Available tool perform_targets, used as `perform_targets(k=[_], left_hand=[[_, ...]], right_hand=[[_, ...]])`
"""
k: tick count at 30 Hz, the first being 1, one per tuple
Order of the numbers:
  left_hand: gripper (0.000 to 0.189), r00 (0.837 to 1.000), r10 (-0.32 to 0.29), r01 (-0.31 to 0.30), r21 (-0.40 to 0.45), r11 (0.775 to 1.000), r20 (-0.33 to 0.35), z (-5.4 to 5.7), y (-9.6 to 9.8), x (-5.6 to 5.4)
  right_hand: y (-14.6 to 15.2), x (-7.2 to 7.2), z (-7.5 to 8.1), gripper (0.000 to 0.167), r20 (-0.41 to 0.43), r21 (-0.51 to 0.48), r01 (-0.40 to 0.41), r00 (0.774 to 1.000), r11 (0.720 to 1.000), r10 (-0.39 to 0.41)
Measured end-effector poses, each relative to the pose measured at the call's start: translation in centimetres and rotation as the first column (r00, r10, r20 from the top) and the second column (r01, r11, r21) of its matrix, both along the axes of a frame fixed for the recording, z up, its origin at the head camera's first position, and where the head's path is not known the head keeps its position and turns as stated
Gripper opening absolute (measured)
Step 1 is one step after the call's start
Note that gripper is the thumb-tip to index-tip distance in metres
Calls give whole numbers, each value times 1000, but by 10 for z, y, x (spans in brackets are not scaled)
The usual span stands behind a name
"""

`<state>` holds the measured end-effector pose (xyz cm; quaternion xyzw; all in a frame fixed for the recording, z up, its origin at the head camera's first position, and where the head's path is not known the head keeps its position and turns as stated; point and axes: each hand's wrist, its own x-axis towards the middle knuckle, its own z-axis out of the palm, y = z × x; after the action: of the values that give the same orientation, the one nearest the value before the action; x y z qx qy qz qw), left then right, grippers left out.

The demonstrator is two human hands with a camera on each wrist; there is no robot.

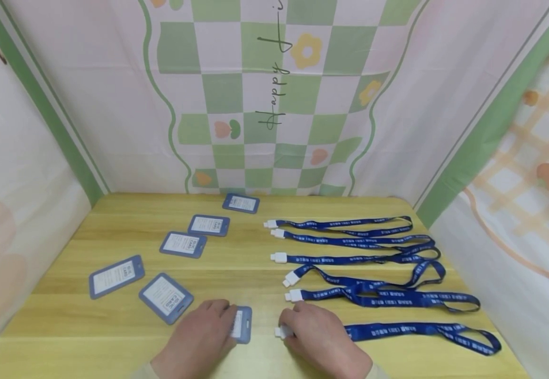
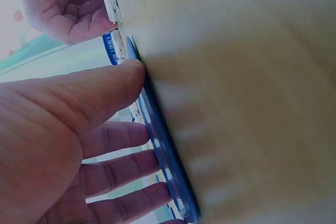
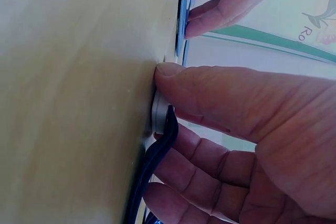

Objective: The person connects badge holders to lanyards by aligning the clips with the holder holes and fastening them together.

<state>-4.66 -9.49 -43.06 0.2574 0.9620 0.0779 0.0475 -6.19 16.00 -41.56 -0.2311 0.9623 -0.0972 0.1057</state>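
Observation:
Low on the tabletop, my left hand (image 1: 203,337) grips a blue-framed ID card holder (image 1: 243,325) by its edges. The holder lies flat, and the hand covers its left part. In the left wrist view, the thumb is at one end of the holder (image 2: 170,161) and the fingers reach along it. To the right, my right hand (image 1: 321,337) pinches the white plastic clip (image 1: 281,332) of a dark blue lanyard (image 1: 392,330). The right wrist view shows the clip (image 3: 160,113) between thumb and fingers, close to the table, its strap trailing away. A gap separates clip and holder.
More ID card holders lie on the left, the closest being a tilted one (image 1: 166,298). Several lanyards, such as the one at the back (image 1: 340,225), stretch across the right with white clips facing left. A patterned cloth (image 1: 265,95) hangs behind the wooden table (image 1: 127,337).

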Motion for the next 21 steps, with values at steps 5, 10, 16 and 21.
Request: perform_targets(k=[5,10,16,21], left_hand=[[57,999,13,-12,-8,1000,48,1,2,0],[56,998,12,-12,-1,1000,58,1,3,1],[54,998,7,-7,4,1000,58,1,4,3],[53,999,4,-4,19,1000,41,1,5,5]], right_hand=[[0,0,0,15,-3,2,-1,1000,1000,1],[1,1,-1,15,-3,-5,-3,1000,1000,3],[1,1,-1,16,-2,-12,-5,1000,1000,5],[1,0,0,15,27,-20,3,1000,1000,-3]])
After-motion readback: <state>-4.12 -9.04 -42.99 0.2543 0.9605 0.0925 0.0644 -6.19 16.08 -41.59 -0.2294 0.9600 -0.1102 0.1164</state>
